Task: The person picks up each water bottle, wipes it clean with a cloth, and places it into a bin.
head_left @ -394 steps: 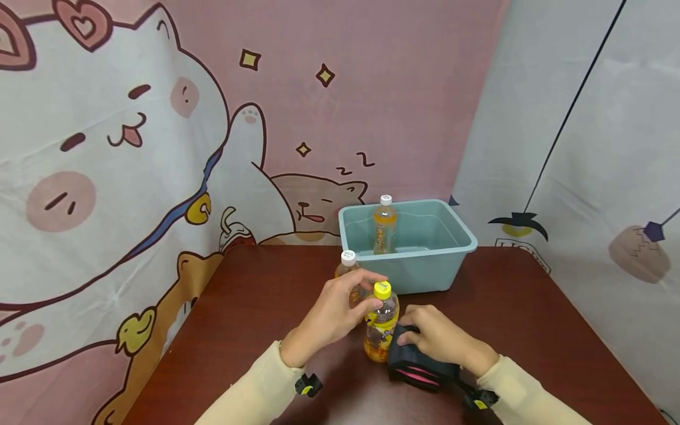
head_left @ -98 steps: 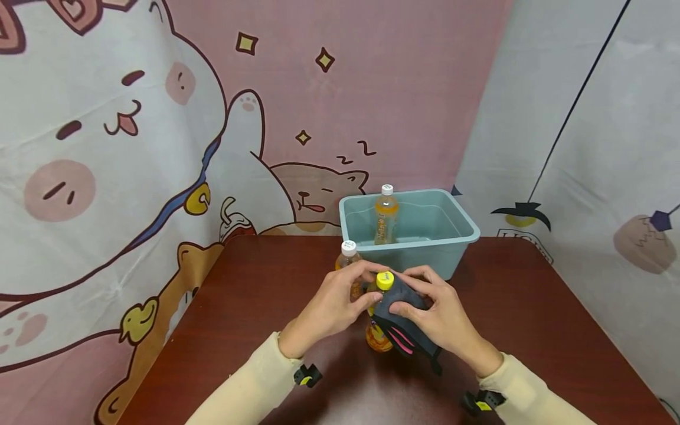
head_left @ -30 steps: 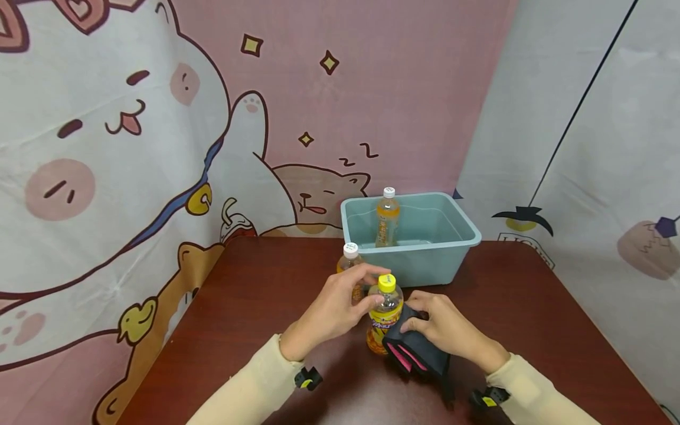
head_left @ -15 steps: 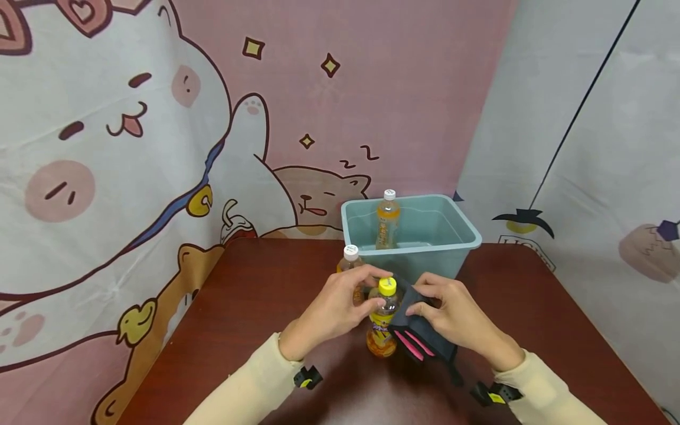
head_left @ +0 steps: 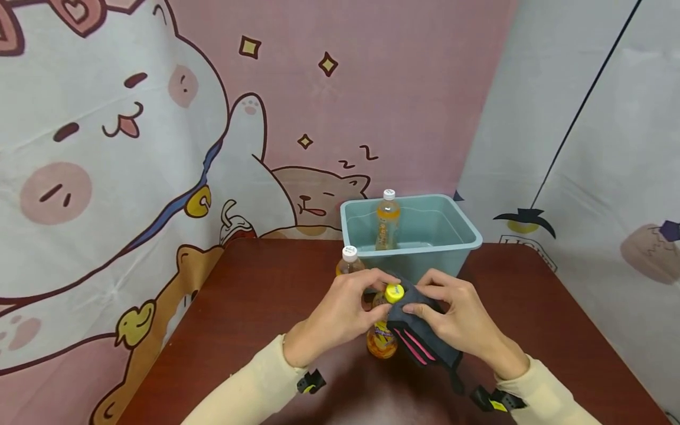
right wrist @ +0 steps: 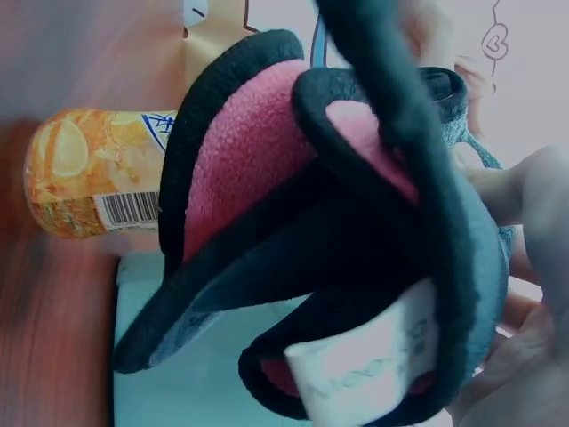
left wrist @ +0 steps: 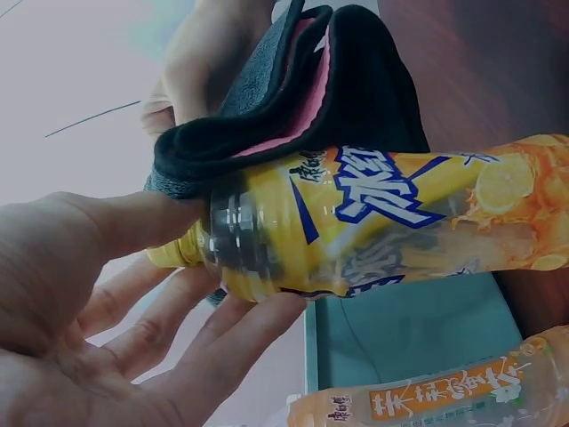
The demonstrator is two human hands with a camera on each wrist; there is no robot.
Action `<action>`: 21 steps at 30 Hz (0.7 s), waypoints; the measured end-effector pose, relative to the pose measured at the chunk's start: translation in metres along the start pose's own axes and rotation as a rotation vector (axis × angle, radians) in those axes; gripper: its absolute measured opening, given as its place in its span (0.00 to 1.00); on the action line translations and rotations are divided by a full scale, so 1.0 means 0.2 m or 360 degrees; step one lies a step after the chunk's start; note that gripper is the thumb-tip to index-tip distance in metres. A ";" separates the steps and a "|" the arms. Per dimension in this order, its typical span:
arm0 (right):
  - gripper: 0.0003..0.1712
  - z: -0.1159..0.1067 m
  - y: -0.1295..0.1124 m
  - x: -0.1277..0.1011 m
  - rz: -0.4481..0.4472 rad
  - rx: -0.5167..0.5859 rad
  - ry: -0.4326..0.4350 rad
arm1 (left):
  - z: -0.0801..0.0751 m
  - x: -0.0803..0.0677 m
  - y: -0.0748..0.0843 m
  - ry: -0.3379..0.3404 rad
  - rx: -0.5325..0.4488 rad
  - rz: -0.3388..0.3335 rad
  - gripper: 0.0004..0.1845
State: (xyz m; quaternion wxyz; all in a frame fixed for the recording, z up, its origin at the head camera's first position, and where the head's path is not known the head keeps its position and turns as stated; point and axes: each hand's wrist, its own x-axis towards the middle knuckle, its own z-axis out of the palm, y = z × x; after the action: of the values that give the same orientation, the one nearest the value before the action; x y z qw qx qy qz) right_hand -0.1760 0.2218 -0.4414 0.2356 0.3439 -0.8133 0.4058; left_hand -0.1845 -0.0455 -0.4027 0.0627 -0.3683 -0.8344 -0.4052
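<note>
A yellow-capped drink bottle [head_left: 383, 330] with a yellow label stands on the dark red table [head_left: 255, 313]. My left hand [head_left: 350, 301] grips its neck from the left; the left wrist view shows my fingers [left wrist: 160, 311] curled round the bottle [left wrist: 373, 222]. My right hand [head_left: 451, 313] holds a folded dark grey cloth with pink lining [head_left: 419, 339] and presses it against the bottle's shoulder just under the cap [head_left: 394, 292]. The right wrist view is filled by the cloth [right wrist: 338, 222], with the bottle's base [right wrist: 89, 169] behind it.
A second bottle with a white cap [head_left: 349, 262] stands just behind my left hand. A light blue plastic tub [head_left: 462, 227] sits at the table's far edge with another white-capped bottle [head_left: 386, 221] upright inside. Printed cartoon curtains hang behind and to the right.
My right hand has carried the cloth up from the bottle's lower body to its shoulder by the cap. The bottle now leans slightly toward the right. My left hand keeps its grip.
</note>
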 end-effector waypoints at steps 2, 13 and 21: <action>0.18 0.00 0.01 -0.01 -0.0021 0.0010 0.0017 | 0.01 0.00 0.00 0.0023 0.0007 0.0018 0.20; 0.22 -0.06 0.02 -0.05 -0.0031 0.0022 0.0170 | -0.03 0.01 0.03 0.0146 0.0069 0.0096 0.20; 0.22 -0.13 0.05 -0.10 0.0116 -0.0144 0.0253 | -0.21 0.05 0.10 0.0358 -0.0134 0.0202 0.20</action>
State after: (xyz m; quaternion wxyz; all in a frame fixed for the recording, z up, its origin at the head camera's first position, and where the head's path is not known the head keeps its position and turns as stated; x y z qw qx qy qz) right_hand -0.1676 0.2542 -0.4452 0.2997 0.2698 -0.8216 0.4029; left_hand -0.1872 -0.0622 -0.3575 0.1658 -0.3749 -0.7794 -0.4739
